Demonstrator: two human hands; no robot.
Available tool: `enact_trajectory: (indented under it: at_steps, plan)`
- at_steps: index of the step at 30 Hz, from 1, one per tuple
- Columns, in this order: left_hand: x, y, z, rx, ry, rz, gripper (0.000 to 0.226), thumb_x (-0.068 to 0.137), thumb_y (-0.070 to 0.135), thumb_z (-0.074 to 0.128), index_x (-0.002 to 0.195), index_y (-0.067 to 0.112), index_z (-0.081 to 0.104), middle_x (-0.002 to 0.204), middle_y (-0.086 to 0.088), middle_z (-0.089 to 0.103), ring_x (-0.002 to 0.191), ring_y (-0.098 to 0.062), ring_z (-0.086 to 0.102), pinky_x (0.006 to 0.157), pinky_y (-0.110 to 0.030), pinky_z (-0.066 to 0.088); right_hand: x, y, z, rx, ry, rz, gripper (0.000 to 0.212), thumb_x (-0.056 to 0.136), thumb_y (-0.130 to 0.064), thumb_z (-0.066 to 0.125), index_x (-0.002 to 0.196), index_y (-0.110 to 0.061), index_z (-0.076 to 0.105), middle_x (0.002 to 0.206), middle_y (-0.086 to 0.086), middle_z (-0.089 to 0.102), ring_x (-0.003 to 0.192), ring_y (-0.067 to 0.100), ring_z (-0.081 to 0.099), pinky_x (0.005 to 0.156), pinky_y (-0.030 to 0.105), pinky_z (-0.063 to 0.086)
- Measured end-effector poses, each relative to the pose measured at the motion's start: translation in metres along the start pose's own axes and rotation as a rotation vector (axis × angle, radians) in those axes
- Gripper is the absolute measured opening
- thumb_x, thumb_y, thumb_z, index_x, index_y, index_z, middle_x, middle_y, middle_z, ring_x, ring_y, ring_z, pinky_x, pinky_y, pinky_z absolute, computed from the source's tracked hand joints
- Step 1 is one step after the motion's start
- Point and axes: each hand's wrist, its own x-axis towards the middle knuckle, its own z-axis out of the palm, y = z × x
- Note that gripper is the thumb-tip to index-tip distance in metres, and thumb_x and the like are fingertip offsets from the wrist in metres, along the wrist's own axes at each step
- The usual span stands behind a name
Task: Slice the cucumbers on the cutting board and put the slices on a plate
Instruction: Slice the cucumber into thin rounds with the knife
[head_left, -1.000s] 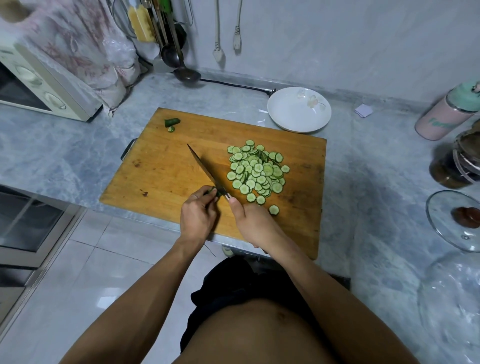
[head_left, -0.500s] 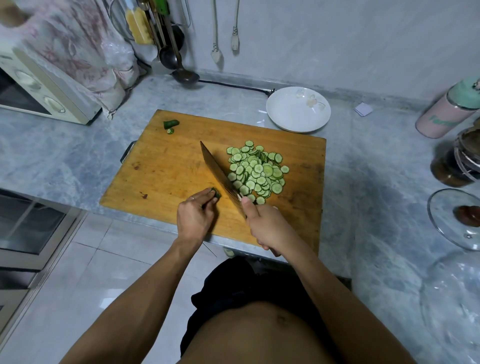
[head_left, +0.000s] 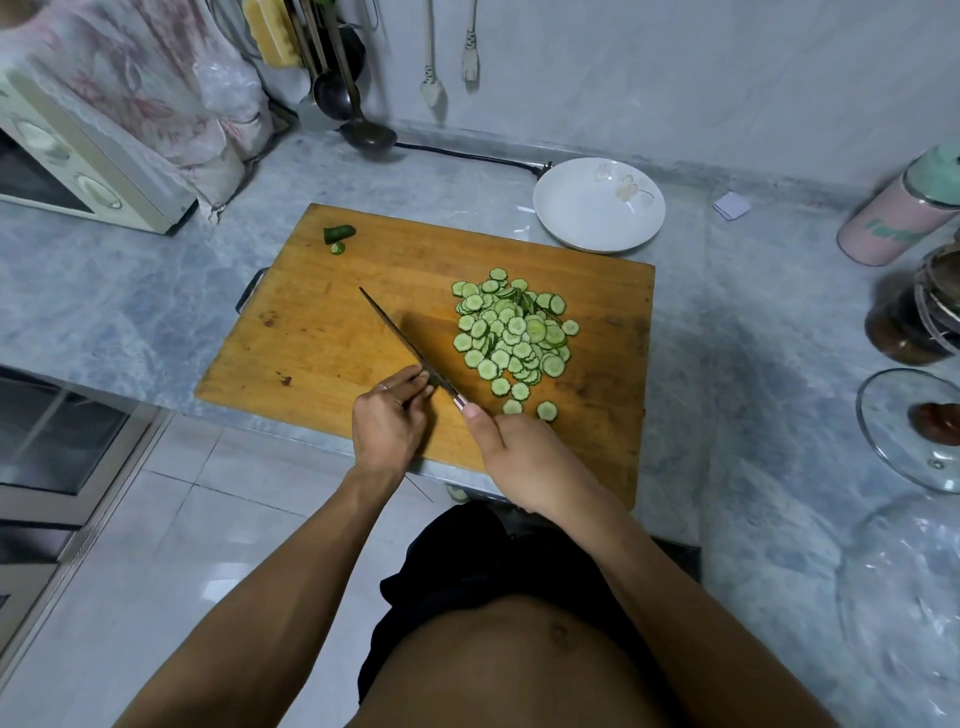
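Observation:
A heap of thin cucumber slices (head_left: 511, 332) lies on the right half of the wooden cutting board (head_left: 322, 332). My right hand (head_left: 519, 457) grips the handle of a knife (head_left: 402, 343), whose blade stands edge-down on the board to the left of the heap. My left hand (head_left: 387, 428) pinches a small dark cucumber stub against the blade near the board's front edge; the stub is almost hidden by my fingertips. A cut-off cucumber end (head_left: 338, 233) and a small piece lie at the board's far left corner. The white plate (head_left: 597, 205) stands behind the board.
A microwave (head_left: 67, 156) under a cloth sits far left. Ladles (head_left: 363, 124) hang at the back wall. A pink canister (head_left: 904, 213), a dark jar (head_left: 919, 317) and a glass lid (head_left: 914, 431) stand on the right of the marble counter.
The knife blade, lifted and tilted half a second ago, has come back down edge-on beside the stub. My left hand stays on the stub.

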Motion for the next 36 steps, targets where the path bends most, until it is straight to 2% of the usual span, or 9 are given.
enact_trajectory:
  at_steps: [6, 8, 12, 17, 19, 24, 29, 32, 36]
  plan:
    - [0.001, 0.003, 0.003, 0.016, -0.003, -0.004, 0.026, 0.078, -0.008, 0.066, 0.101, 0.001, 0.075, 0.111, -0.011, 0.071, 0.096, -0.021, 0.069, 0.094, -0.019, 0.046, 0.015, -0.009, 0.001, 0.063, -0.007, 0.045, 0.066, 0.107, -0.05, 0.02, 0.059, -0.012, 0.045, 0.057, 0.004, 0.047, 0.057, 0.022, 0.05, 0.066, 0.037, 0.044]
    - [0.0, 0.005, 0.003, 0.015, 0.0, -0.005, 0.025, 0.078, -0.008, 0.066, 0.1, 0.0, 0.075, 0.111, -0.012, 0.071, 0.095, -0.021, 0.069, 0.093, -0.015, 0.043, 0.021, -0.011, 0.005, 0.066, -0.013, 0.055, 0.066, 0.107, -0.049, 0.019, 0.059, -0.013, 0.045, 0.058, 0.004, 0.046, 0.06, 0.025, 0.05, 0.07, 0.041, 0.046]
    - [-0.001, 0.006, 0.002, -0.011, 0.034, -0.016, 0.026, 0.077, -0.013, 0.065, 0.1, -0.003, 0.074, 0.11, -0.015, 0.071, 0.092, -0.012, 0.064, 0.09, 0.003, 0.034, 0.023, -0.011, 0.012, 0.039, 0.014, 0.058, 0.064, 0.108, -0.048, 0.02, 0.061, -0.014, 0.046, 0.063, 0.002, 0.047, 0.077, 0.027, 0.051, 0.07, 0.033, 0.037]
    - [-0.001, 0.003, 0.004, 0.007, 0.026, -0.006, 0.027, 0.08, -0.007, 0.065, 0.102, 0.004, 0.076, 0.111, -0.007, 0.072, 0.095, -0.018, 0.069, 0.091, -0.012, 0.045, 0.025, 0.001, 0.0, 0.14, -0.015, 0.174, 0.071, 0.104, -0.057, 0.018, 0.07, -0.008, 0.056, 0.062, 0.01, 0.055, 0.054, 0.028, 0.055, 0.06, 0.038, 0.053]
    - [0.0, 0.001, 0.004, 0.004, 0.021, -0.01, 0.024, 0.081, -0.004, 0.066, 0.1, 0.005, 0.076, 0.111, -0.006, 0.072, 0.095, -0.019, 0.068, 0.088, -0.015, 0.046, 0.022, 0.008, -0.004, 0.2, 0.002, 0.202, 0.072, 0.103, -0.06, 0.019, 0.071, -0.007, 0.056, 0.063, 0.014, 0.053, 0.052, 0.028, 0.054, 0.054, 0.036, 0.051]
    - [0.0, 0.0, 0.001, 0.012, 0.03, 0.051, 0.019, 0.082, -0.004, 0.068, 0.098, 0.001, 0.076, 0.107, -0.009, 0.069, 0.09, -0.011, 0.06, 0.085, 0.003, 0.034, 0.017, 0.011, -0.011, 0.214, 0.001, 0.188, 0.068, 0.103, -0.059, 0.022, 0.063, -0.012, 0.05, 0.059, 0.011, 0.047, 0.046, 0.024, 0.048, 0.048, 0.03, 0.046]
    - [-0.001, 0.001, 0.002, -0.006, 0.062, 0.057, 0.017, 0.08, -0.005, 0.071, 0.096, 0.001, 0.076, 0.1, -0.01, 0.072, 0.087, -0.017, 0.065, 0.086, -0.001, 0.038, 0.011, 0.006, -0.008, 0.186, 0.005, 0.118, 0.066, 0.104, -0.057, 0.025, 0.065, -0.009, 0.049, 0.059, 0.012, 0.048, 0.047, 0.026, 0.047, 0.055, 0.042, 0.048]
    - [0.0, 0.001, 0.001, -0.019, 0.071, 0.056, 0.017, 0.079, -0.005, 0.071, 0.095, 0.0, 0.076, 0.099, -0.012, 0.073, 0.088, -0.019, 0.066, 0.087, -0.002, 0.039, 0.005, 0.001, -0.007, 0.144, 0.006, 0.076, 0.067, 0.105, -0.053, 0.025, 0.057, -0.011, 0.044, 0.052, 0.005, 0.045, 0.048, 0.022, 0.045, 0.059, 0.037, 0.044]
    - [0.0, 0.001, 0.0, -0.008, 0.065, 0.057, 0.018, 0.079, -0.006, 0.071, 0.095, 0.0, 0.076, 0.1, -0.012, 0.073, 0.088, -0.02, 0.067, 0.087, -0.004, 0.04, 0.003, -0.001, -0.005, 0.053, 0.007, 0.04, 0.064, 0.105, -0.053, 0.025, 0.058, -0.015, 0.045, 0.058, 0.003, 0.048, 0.057, 0.018, 0.048, 0.052, 0.031, 0.03]
